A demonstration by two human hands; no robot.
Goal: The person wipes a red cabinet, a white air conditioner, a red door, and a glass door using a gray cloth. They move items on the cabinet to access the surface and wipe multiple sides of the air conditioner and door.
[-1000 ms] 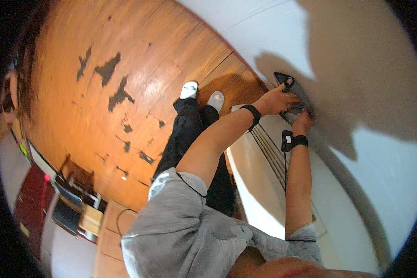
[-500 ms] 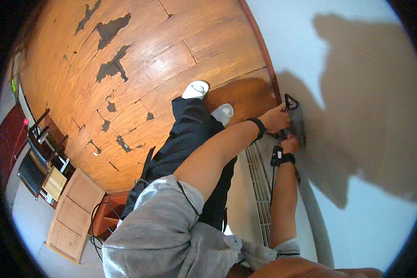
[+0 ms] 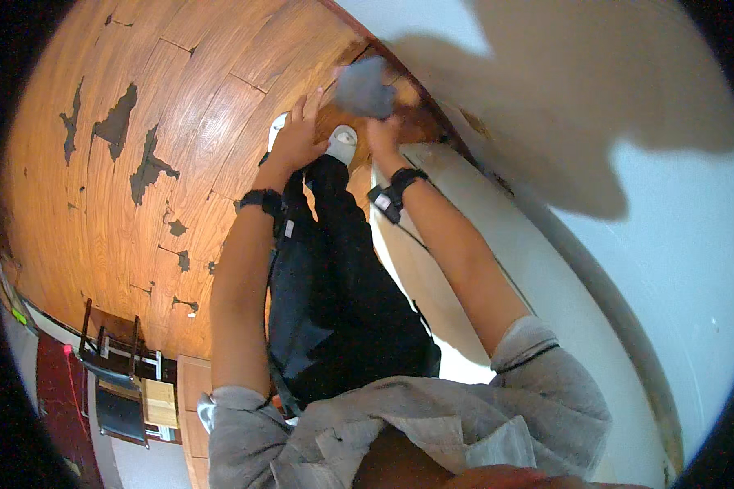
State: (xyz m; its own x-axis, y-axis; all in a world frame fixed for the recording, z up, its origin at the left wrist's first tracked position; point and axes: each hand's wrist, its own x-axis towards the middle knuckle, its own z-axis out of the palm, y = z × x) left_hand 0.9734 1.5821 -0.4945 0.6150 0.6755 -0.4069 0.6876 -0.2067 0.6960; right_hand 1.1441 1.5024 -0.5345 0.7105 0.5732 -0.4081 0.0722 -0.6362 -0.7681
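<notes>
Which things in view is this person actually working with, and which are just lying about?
In use:
- Grey object, at the right hand's fingers and apparently held there; too blurred to identify
- Left hand, open, next to it

Just about the room:
- Dark chair, lower left
- Light-wood piece, beside the chair

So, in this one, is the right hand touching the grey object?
Touching. In the head view, the right hand has its fingers against the lower edge of the blurred grey object, with no gap visible between them.
</notes>
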